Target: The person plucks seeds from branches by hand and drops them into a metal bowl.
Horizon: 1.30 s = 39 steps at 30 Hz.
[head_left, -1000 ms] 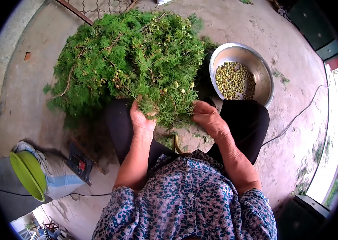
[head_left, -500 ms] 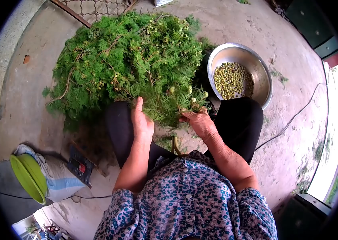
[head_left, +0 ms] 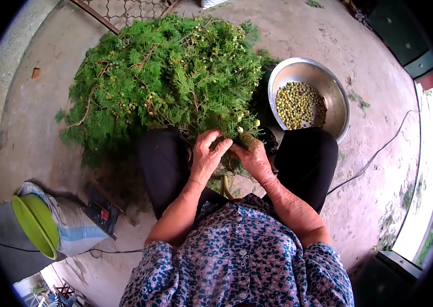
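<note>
Right hand (head_left: 255, 161) clamps a sprig (head_left: 246, 137), seemingly steadying it beside left hand (head_left: 207, 157), whose grip I cannot tell; basin (head_left: 337, 106) stands handily near.

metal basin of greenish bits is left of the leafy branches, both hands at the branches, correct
Not left: the head view shows the metal basin of greenish bits right of the leafy branches. Left hand and right hand are at the branches.

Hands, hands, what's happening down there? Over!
Right hand holding green sprig; left hand close beside it. Leafy pile just ahead. Metal bowl with small greenish pieces at right; right knee hides some rim.
</note>
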Each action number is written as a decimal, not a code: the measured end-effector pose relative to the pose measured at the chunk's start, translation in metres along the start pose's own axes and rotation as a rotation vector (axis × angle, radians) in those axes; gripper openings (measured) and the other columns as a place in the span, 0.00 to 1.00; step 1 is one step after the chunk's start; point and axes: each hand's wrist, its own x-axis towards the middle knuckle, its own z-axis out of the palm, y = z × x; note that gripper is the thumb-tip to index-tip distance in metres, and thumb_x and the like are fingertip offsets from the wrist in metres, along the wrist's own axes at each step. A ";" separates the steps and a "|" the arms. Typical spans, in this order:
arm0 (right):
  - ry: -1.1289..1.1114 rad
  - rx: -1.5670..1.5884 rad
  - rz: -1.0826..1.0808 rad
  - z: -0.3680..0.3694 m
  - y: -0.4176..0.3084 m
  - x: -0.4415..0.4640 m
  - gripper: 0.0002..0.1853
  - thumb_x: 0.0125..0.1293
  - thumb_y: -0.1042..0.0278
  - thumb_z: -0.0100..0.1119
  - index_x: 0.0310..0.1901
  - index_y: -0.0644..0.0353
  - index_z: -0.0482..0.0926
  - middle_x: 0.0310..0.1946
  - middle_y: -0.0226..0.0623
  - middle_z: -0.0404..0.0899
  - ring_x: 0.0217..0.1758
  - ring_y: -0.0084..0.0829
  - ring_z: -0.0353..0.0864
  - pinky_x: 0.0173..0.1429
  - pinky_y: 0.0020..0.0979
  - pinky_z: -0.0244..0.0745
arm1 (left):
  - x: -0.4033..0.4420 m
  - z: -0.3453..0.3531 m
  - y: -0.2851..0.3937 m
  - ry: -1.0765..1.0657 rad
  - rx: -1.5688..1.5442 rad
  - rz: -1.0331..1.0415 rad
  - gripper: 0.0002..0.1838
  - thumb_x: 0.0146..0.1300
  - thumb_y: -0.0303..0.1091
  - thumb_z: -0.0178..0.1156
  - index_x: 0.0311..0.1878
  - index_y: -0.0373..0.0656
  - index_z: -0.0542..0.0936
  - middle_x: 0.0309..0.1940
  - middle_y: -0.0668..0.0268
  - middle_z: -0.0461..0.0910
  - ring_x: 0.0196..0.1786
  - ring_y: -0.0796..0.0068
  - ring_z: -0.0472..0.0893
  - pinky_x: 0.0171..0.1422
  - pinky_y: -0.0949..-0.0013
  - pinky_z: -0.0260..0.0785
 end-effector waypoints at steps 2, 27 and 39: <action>-0.042 -0.198 -0.087 0.000 0.002 -0.001 0.09 0.52 0.74 0.61 0.34 0.67 0.74 0.19 0.39 0.76 0.22 0.28 0.76 0.29 0.28 0.70 | 0.001 -0.003 0.007 -0.050 -0.261 -0.168 0.12 0.56 0.37 0.60 0.36 0.36 0.76 0.30 0.71 0.74 0.36 0.81 0.71 0.42 0.78 0.62; -0.107 -0.337 -0.337 -0.006 -0.037 0.015 0.13 0.50 0.74 0.64 0.40 0.61 0.76 0.35 0.32 0.71 0.37 0.22 0.72 0.40 0.23 0.70 | -0.006 -0.005 0.010 -0.089 -0.077 -0.074 0.09 0.63 0.35 0.53 0.35 0.38 0.72 0.15 0.71 0.62 0.20 0.83 0.61 0.23 0.75 0.55; -0.087 0.208 0.090 -0.005 -0.030 0.013 0.04 0.53 0.74 0.62 0.30 0.64 0.77 0.23 0.26 0.72 0.26 0.18 0.68 0.33 0.22 0.65 | -0.006 -0.008 0.017 -0.169 -0.178 -0.195 0.12 0.59 0.32 0.56 0.24 0.37 0.68 0.16 0.74 0.62 0.21 0.85 0.58 0.24 0.77 0.53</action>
